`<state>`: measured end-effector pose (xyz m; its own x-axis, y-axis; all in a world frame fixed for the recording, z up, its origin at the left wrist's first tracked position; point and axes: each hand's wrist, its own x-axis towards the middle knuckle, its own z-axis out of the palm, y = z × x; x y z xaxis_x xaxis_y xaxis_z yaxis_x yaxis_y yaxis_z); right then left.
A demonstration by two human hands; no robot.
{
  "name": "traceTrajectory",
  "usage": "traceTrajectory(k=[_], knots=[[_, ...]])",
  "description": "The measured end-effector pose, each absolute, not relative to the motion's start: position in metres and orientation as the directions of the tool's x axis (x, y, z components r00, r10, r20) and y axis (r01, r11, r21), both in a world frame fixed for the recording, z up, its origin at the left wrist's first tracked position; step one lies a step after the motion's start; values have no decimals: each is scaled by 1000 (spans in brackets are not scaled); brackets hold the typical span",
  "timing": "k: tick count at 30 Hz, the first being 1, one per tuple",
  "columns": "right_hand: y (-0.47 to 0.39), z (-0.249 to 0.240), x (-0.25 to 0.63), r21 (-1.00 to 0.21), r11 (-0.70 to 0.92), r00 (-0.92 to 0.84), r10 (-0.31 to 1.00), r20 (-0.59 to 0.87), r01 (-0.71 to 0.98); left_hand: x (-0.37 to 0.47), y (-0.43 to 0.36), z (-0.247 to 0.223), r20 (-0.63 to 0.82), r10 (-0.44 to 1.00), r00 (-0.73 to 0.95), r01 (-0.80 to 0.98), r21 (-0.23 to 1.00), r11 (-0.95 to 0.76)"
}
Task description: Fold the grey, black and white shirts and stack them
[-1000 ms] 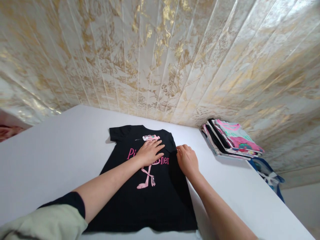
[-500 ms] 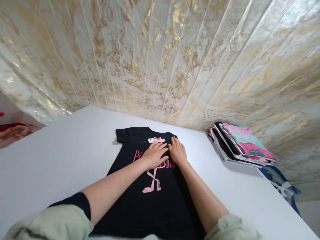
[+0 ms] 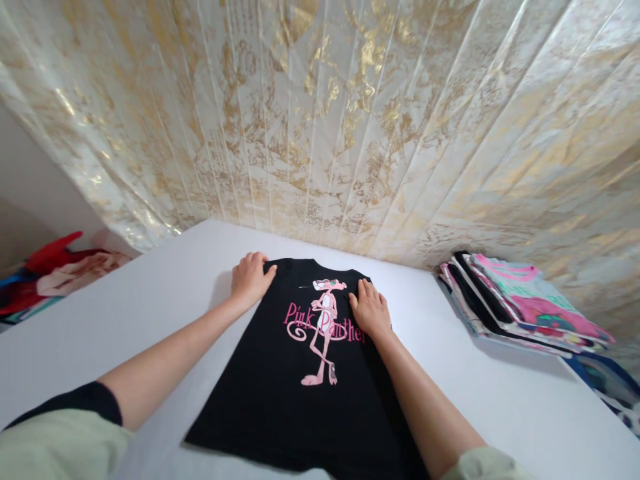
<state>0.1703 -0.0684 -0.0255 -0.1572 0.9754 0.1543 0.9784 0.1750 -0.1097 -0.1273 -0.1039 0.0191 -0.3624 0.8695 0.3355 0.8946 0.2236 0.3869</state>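
A black T-shirt [image 3: 280, 400] with a pink cartoon panther and pink lettering lies spread on the white table, neckline toward the wall. My left hand [image 3: 251, 280] is at its left sleeve, thumb on the cloth near the shoulder and fingers curled round the sleeve, which the hand mostly hides. My right hand [image 3: 371, 310] rests palm down on the right side of the shirt below the shoulder, fingers stretched out. It covers the end of the lettering, and the right sleeve is not seen spread out.
A stack of folded clothes [image 3: 525, 307] stands at the right on the white table [image 3: 150, 320]. Beyond the table's right edge hangs something blue [image 3: 600, 380]. Red and pink clothes [image 3: 65, 273] lie past the left edge. A gold-patterned curtain [image 3: 320, 133] borders the far side.
My left hand has moved from the middle of the print out to the left sleeve and closed there. The panther print is uncovered. My right hand stays on the shirt; the view has shifted slightly.
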Motion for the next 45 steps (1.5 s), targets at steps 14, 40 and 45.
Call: traceTrajectory(k=[14, 40, 45], knots=[[-79, 16, 127, -166, 310, -284, 945, 161, 936, -159, -100, -10, 229, 868, -441, 839, 448, 308], [-125, -17, 20, -200, 661, -627, 750, 211, 724, -151, -114, -9, 211, 929, -303, 871, 458, 180], [-125, -17, 20, -199, 661, -626, 750, 215, 724, -162, -108, -13, 237, 904, -355, 775, 615, 143]])
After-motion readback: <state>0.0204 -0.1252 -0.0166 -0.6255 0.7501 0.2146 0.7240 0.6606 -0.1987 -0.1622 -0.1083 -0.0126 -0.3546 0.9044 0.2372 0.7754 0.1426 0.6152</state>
